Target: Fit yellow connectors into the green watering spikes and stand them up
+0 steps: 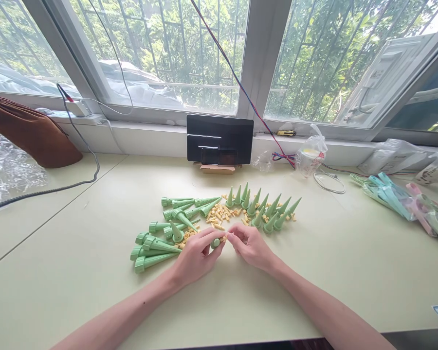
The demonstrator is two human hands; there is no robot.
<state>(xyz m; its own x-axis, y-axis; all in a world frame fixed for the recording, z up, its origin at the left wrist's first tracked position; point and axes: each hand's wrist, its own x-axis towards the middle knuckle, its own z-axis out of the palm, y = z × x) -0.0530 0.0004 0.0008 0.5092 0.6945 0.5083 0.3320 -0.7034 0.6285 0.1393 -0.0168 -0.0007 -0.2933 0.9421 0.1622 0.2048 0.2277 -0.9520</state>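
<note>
Fingers of your left hand (197, 255) curl around a green piece (215, 243), thumb on the near side, forefinger across the far side; one small yellow fitting (224, 238) shows at its right edge. Your right hand (251, 245) comes in from the right, thumb and forefinger bent together at that fitting; cannot tell whether they pinch it or only touch. Left looks to be the steadying hand, right the finer one, the piece kept low over the table (95, 282) between them, probably for control. Just beyond your fingertips, a loose scatter of yellow fittings (219, 214), central, probably so either hand can reach. Left of it, green spikes (156, 243) lie mostly on their sides, broad ribbed ends leftward; one short cone (176, 232) stands among them. Right of the scatter, a cluster of green cones (254, 206) stands on broad ends, points up, a stable way to rest; the split suggests sorting by kind or stage. Farther out, a dark tablet (219, 136) leans upright at the windowsill, out of your working space. Far right, packaged straps (387, 194); far left, a brown bag (32, 131), both well apart from your hands.
</note>
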